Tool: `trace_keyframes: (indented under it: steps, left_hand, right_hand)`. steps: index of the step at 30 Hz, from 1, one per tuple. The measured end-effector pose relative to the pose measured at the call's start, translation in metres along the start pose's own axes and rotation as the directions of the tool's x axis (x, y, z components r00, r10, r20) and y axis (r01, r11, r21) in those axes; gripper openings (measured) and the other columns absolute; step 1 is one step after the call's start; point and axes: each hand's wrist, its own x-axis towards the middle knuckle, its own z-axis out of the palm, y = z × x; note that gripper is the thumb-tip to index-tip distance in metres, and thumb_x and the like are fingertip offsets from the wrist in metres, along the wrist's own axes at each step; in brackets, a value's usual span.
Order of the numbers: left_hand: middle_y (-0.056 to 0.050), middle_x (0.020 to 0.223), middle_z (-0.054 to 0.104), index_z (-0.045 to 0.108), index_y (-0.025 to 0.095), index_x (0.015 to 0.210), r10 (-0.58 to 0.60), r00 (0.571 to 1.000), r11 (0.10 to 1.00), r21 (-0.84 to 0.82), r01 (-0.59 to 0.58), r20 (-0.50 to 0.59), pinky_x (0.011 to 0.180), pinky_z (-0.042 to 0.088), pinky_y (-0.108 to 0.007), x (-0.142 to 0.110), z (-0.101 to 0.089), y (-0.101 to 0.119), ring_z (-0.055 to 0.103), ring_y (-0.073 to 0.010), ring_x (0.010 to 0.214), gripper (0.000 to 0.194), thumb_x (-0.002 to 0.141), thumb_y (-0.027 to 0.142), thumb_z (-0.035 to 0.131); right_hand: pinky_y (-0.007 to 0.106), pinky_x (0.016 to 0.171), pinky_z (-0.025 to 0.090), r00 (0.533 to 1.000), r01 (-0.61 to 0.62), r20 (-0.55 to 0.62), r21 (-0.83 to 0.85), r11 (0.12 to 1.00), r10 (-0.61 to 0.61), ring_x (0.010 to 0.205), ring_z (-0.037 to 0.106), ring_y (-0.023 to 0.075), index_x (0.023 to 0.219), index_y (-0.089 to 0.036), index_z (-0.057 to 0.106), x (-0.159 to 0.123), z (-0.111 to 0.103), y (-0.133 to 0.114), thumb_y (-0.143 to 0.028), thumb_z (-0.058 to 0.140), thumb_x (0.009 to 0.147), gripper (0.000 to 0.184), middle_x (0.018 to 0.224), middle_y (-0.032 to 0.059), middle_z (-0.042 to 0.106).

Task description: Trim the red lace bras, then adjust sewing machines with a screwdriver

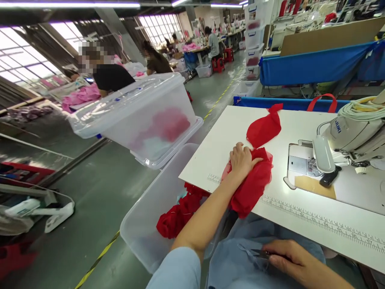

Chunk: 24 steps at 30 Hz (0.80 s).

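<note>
- Red cloth bundle [252,186]: on the white tabletop [215,146], lower end lapping over the near edge; paler, sheer-looking layer shows at its sides.
- Handling (judged): light, soft, limp; layers likely to slide or crease. Not brittle, though the sheer layer may snag. Best hold: flat fingers through the thick middle, all layers together.
- Left hand [241,160]: laid over the upper left of the bundle, thumb spread across it; cannot tell whether the fingers pinch or only press.
- Right hand [290,259]: closed around small dark snips [261,253], blades pointing left, above the blue cloth [225,261] over the lap.
- Second red piece [262,129]: just beyond the bundle, narrow end pointing away.
- Room: bare tabletop left of both pieces; sewing machine [345,136] bounds the right.
- Below the left corner: open plastic bin [141,210] holding more red fabric [180,216]; lidded box [141,144] beyond.
</note>
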Motion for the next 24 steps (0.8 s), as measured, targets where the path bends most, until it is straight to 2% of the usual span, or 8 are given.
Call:
trace_keyframes:
  steps: [2,5,7,9,12,16,21,24]
  left_hand:
    - [-0.021,0.132,0.051,0.060,0.009,0.107,0.055,0.996,0.998,0.003,-0.055,0.068,0.102,0.040,-0.046,-0.029,-0.002,-0.008,0.050,-0.0337,0.121,0.038,0.089,0.043,0.060]
    - [-0.009,0.105,0.065,0.059,0.015,0.101,0.190,0.948,0.958,-0.258,-0.122,0.257,0.087,0.045,-0.034,-0.091,-0.018,-0.027,0.060,-0.0228,0.097,0.017,0.092,0.030,0.055]
    - [-0.001,0.091,0.066,0.058,0.019,0.094,0.239,0.895,0.869,-0.494,-0.023,0.378,0.077,0.045,-0.028,-0.135,-0.031,-0.045,0.060,-0.0175,0.083,0.008,0.091,0.025,0.053]
    - [0.003,0.088,0.067,0.059,0.020,0.093,0.245,0.827,0.782,-0.607,0.140,0.506,0.076,0.044,-0.025,-0.171,-0.042,-0.062,0.060,-0.0151,0.082,0.006,0.088,0.022,0.056]
    - [0.002,0.096,0.069,0.061,0.021,0.101,0.176,0.769,0.728,-0.607,0.318,0.614,0.079,0.044,-0.024,-0.209,-0.048,-0.082,0.061,-0.0147,0.087,0.017,0.083,0.020,0.060]
    - [0.001,0.098,0.070,0.062,0.021,0.102,0.071,0.783,0.701,-0.590,0.402,0.618,0.079,0.045,-0.024,-0.233,-0.045,-0.091,0.061,-0.0151,0.088,0.018,0.084,0.022,0.059]
    - [0.002,0.092,0.068,0.063,0.022,0.097,0.034,0.802,0.729,-0.564,0.388,0.596,0.079,0.044,-0.025,-0.239,-0.047,-0.087,0.059,-0.0147,0.083,0.014,0.084,0.022,0.057]
    - [0.001,0.095,0.069,0.062,0.023,0.098,0.048,0.806,0.736,-0.567,0.371,0.589,0.082,0.044,-0.026,-0.239,-0.046,-0.086,0.060,-0.0151,0.085,0.015,0.085,0.024,0.056]
  right_hand:
    - [0.032,0.078,0.052,0.997,0.032,0.066,0.073,0.997,-0.037,0.085,0.064,0.0244,0.107,-0.028,0.075,-0.009,-0.015,-0.007,-0.060,0.049,0.093,0.044,0.096,0.0071,0.072]
    - [0.031,0.063,0.048,0.989,0.116,0.058,0.287,0.951,-0.138,0.066,0.057,0.0191,0.101,-0.026,0.077,-0.011,-0.028,-0.006,-0.065,0.051,0.090,0.048,0.086,0.0081,0.070]
    - [0.030,0.057,0.044,0.994,0.108,-0.051,0.428,0.897,-0.095,0.062,0.052,0.0170,0.103,-0.024,0.076,-0.005,-0.025,-0.001,-0.064,0.052,0.090,0.049,0.084,0.0082,0.069]
    - [0.031,0.061,0.045,0.990,0.024,-0.131,0.484,0.875,0.046,0.067,0.053,0.0182,0.108,-0.023,0.075,0.004,-0.015,0.003,-0.063,0.055,0.089,0.049,0.084,0.0077,0.067]
    - [0.031,0.065,0.045,0.980,-0.168,-0.016,0.453,0.875,0.196,0.069,0.052,0.0183,0.108,-0.021,0.075,0.022,0.004,0.008,-0.064,0.057,0.087,0.051,0.076,0.0043,0.063]
    - [0.033,0.075,0.047,0.956,-0.286,0.192,0.449,0.846,0.221,0.076,0.057,0.0197,0.105,-0.019,0.076,0.038,0.021,0.019,-0.064,0.059,0.087,0.051,0.079,0.0037,0.066]
    - [0.042,0.094,0.047,0.947,-0.310,0.229,0.478,0.822,0.224,0.101,0.062,0.0290,0.110,-0.019,0.075,0.043,0.025,0.027,-0.064,0.061,0.085,0.054,0.102,0.0089,0.072]
    - [0.044,0.100,0.045,0.955,-0.283,0.237,0.534,0.796,0.180,0.106,0.062,0.0289,0.112,-0.021,0.074,0.047,0.028,0.021,-0.062,0.062,0.086,0.050,0.104,0.0086,0.072]
